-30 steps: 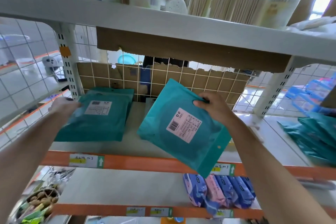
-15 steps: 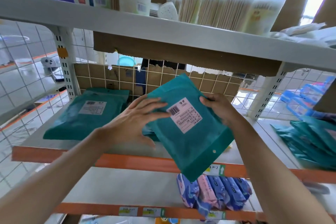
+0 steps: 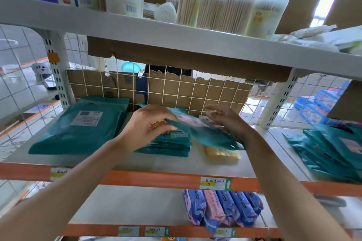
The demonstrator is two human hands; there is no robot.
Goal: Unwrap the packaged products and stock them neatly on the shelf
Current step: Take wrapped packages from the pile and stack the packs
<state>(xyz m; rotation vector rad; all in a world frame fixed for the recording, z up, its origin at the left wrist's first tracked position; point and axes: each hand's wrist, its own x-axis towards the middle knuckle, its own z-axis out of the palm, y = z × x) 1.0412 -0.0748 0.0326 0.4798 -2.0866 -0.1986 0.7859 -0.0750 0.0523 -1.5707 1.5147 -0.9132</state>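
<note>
Flat teal plastic packet tilted between both sets of fingers, just above a stack of matching teal packets on the white shelf; the left hand pinches its left edge, while the right hand has fingers loosely spread at its right side.

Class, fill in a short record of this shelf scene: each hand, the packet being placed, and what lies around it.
left hand: pinches the teal packet by its left edge
right hand: fingers straight, over the packet
teal packet: tilted, above the small teal stack
left neighbour: large teal stack
right neighbour: yellow packet
shelf below: blue and pink packs
</note>
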